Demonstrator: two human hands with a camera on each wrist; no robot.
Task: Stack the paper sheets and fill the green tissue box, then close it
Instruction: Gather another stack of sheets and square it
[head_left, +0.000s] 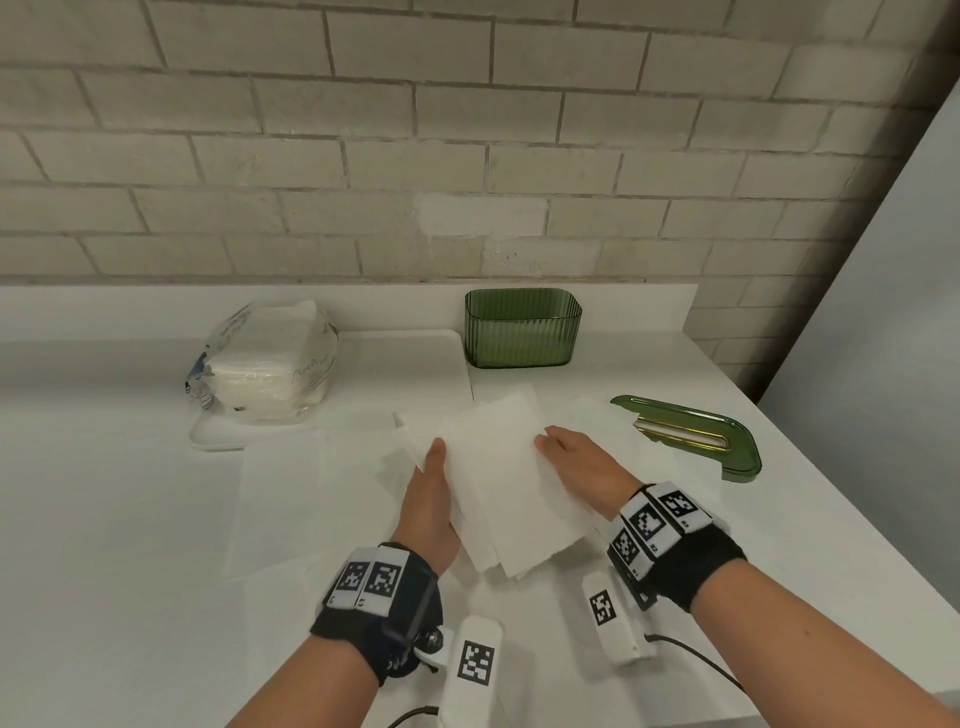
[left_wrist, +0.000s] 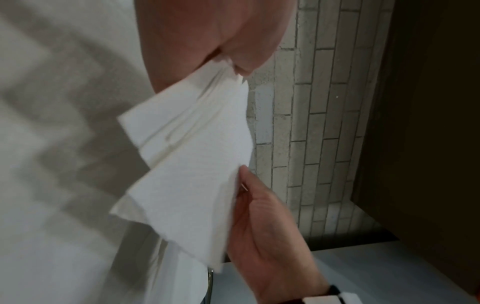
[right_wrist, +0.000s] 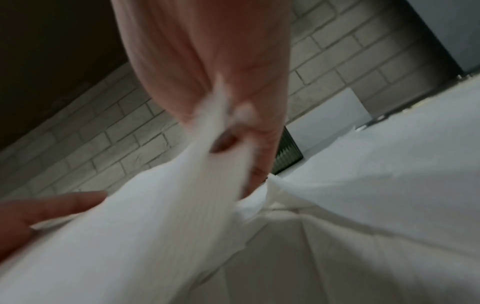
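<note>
Two bare hands hold a loose stack of white paper tissue sheets (head_left: 498, 483) just above the white tabletop (head_left: 130, 545). The left hand (head_left: 434, 499) grips the stack's left edge, thumb on top and fingers (left_wrist: 182, 41) curled beneath; the right hand (head_left: 576, 470) pinches the right edge, thumb on top. The stack's long axis runs from the person's body away toward the wall, tilted a little to the right, its edges fanned rather than squared. More white sheets lie flat on the tabletop under and to the left of the hands.

Beyond the right hand, to its right, the flat green plastic lid with a slot (head_left: 691, 434) lies apart from its box. Straight ahead of the stack, near the brick wall, the open green ribbed tissue box (head_left: 522, 330) stands upright, its long side across the stack's axis; the sheets would likely need turning to drop in. It lies slightly nearer the right hand. Left of it, a clear plastic pack of white tissues (head_left: 265, 364) sits on a white tray (head_left: 218, 436).
</note>
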